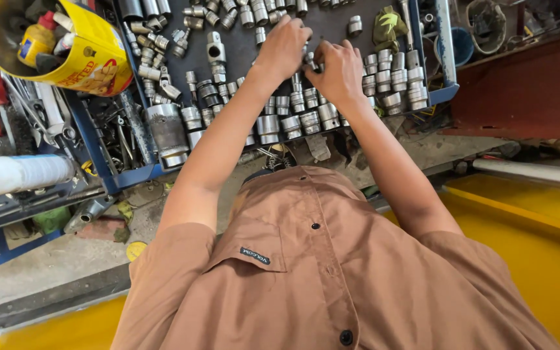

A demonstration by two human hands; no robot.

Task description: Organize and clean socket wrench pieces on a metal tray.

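**Two hands meet over the socket tray**

Dozens of chrome sockets stand in the blue tray. Left hand and right hand touch fingertips over a small socket mid-tray; whether either pinches it, I cannot tell. Yellow can sits at ten o'clock.

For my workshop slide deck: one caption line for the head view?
Left hand and right hand meet over steel sockets in a blue tray.

Sockets polished metal, glossy; tray blue painted metal, dark matt floor; tin yellow, glossy print; shirt brown matt cloth
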